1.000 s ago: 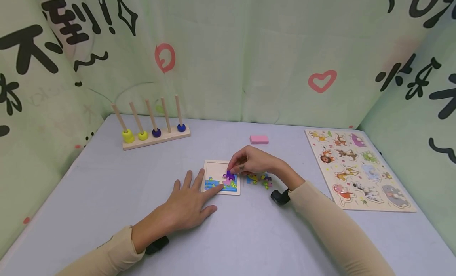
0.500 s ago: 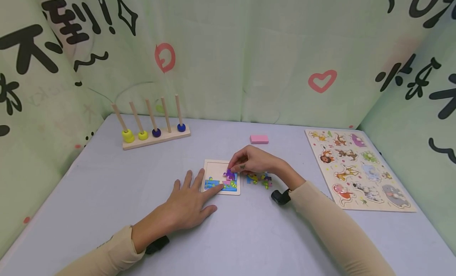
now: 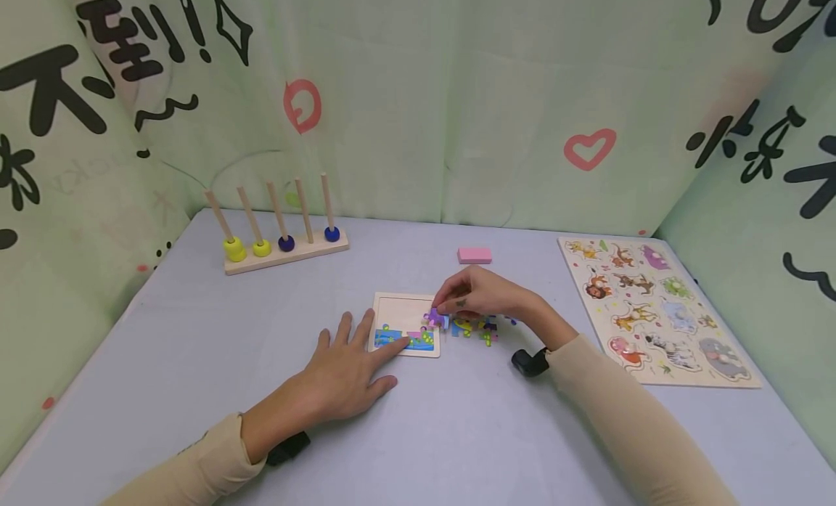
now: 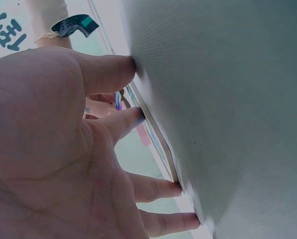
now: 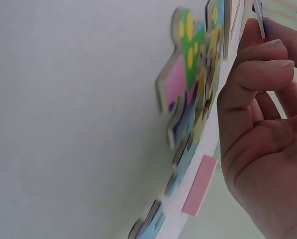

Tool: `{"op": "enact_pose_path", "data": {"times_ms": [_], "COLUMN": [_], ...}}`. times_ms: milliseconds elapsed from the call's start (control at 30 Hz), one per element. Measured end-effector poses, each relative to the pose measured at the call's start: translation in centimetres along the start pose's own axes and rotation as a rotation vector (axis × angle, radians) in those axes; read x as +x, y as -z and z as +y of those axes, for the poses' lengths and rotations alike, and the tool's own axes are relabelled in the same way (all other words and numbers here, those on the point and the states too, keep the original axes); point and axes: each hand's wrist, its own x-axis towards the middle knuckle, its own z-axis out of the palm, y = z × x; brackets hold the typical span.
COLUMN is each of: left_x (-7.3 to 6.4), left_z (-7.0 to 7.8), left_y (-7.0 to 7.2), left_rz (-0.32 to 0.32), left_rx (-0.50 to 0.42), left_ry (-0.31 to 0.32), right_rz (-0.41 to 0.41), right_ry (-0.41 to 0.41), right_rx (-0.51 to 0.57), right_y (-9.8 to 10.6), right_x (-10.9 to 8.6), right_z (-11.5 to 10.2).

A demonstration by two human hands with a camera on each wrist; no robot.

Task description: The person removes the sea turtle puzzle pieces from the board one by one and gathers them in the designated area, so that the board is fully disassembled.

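My right hand pinches a purple jigsaw piece between thumb and fingertips, over the right edge of a small wooden puzzle tray. In the right wrist view the held piece shows edge-on. My left hand lies spread with straight fingers, its index finger touching the tray's lower part. Blue, pink and green pieces line the bottom of the tray. Several loose jigsaw pieces lie just right of the tray, partly under my right hand; the right wrist view shows them closer.
A pink block lies behind my right hand. At back left stands a wooden peg rack with yellow and blue rings. An animal puzzle board covers the right side of the table. A printed curtain surrounds it.
My right hand has lifted the purple piece from inside the tray and moved it right, to the tray's right edge. The left hand has stayed in place.
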Motion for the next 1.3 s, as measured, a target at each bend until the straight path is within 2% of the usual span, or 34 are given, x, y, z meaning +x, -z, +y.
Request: {"op": "enact_pose_path", "data": {"times_ms": [267, 600, 1300], "left_x": [0.0, 0.0, -0.1], "left_z": [-0.1, -0.1, 0.0], "left_y": [0.0, -0.2, 0.0], "left_rz": [0.007, 0.024, 0.013], "left_rx": [-0.002, 0.000, -0.012], "left_ry": [-0.005, -0.011, -0.007], "right_rz": [0.024, 0.049, 0.081], "right_ry": [-0.004, -0.054, -0.097], "right_rx": [0.005, 0.027, 0.013], "right_y": [0.9, 1.9, 3.9], "right_x": [-1.4, -3.2, -7.2], "right_z": [1.1, 3.1, 5.9]}}
